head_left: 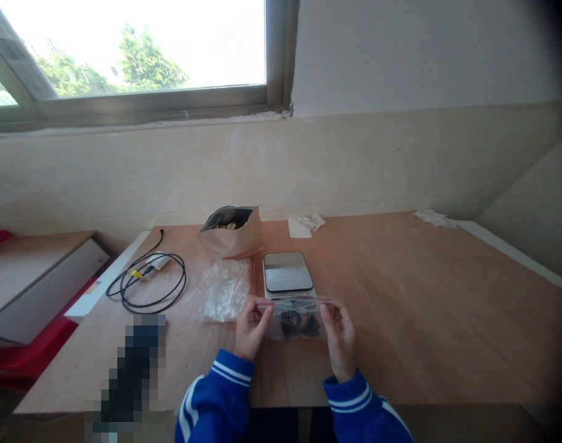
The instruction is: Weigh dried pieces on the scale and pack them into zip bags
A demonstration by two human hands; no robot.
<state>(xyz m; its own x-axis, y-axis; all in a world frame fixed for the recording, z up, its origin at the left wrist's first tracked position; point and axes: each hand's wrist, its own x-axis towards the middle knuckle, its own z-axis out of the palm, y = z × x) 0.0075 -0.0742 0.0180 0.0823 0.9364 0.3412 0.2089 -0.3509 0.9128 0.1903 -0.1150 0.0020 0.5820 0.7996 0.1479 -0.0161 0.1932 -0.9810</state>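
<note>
A clear zip-lock bag (275,331) with a red seal line hangs between my two hands, dark pieces inside it. My left hand (252,329) pinches the bag's top left corner between thumb and fingers. The top right corner is gripped the same way by my right hand (339,335). Just beyond the bag lies a flat kitchen scale (288,272) with a shiny plate; the bag hides its near edge. Left of the scale is a pile of clear zip-lock bags (223,292), close to my left hand.
An open brown paper pouch (232,240) with pale pieces inside stands behind the bags. A coiled black cable (185,280) and a white adapter (158,261) lie at left, near a pixelated dark object (131,372). Crumpled tissue (312,222) lies at the table's back edge.
</note>
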